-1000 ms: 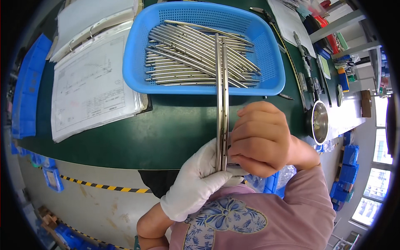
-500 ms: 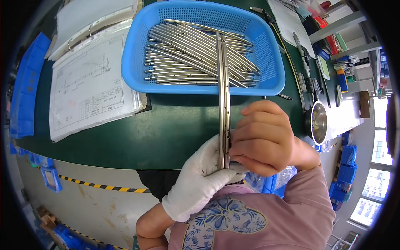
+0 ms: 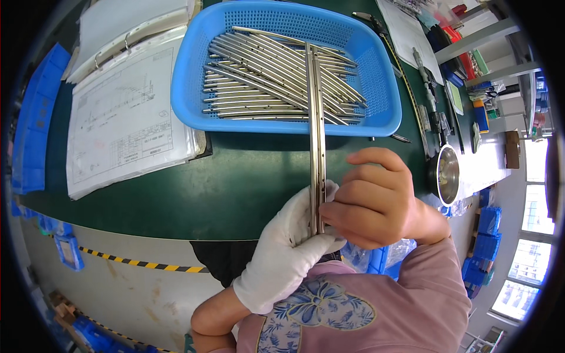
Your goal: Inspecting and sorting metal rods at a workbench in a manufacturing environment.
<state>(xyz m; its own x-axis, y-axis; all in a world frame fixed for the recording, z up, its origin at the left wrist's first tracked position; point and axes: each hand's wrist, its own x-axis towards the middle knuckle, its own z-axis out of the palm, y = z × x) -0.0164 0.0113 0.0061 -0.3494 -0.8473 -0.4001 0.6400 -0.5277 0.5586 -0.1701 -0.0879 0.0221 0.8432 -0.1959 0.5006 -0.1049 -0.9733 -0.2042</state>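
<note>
My left hand (image 3: 282, 253), in a white glove, is wrapped round the lower end of a few slim metal rods (image 3: 316, 135). They stand side by side, pointing away from me, with small dark holes along them. Their far ends overlap the blue perforated basket (image 3: 182, 100), where many similar metal rods (image 3: 276, 76) lie in a loose pile. My bare right hand (image 3: 376, 200) is closed, its curled fingertips against the right side of the held rods near the glove. Its thumb is mostly hidden, so anything small pinched there cannot be made out.
An open ring binder with a drawing sheet (image 3: 123, 117) lies left of the basket on the green tabletop (image 3: 235, 182). To the right are a micrometer-like tool (image 3: 428, 82), a ruler (image 3: 421, 117) and a round metal bowl (image 3: 448, 175). A blue bin (image 3: 38, 123) stands far left.
My right hand has shifted slightly, its fingertips now higher along the rods' side. My left hand keeps its hold, and the rods stay almost in place.
</note>
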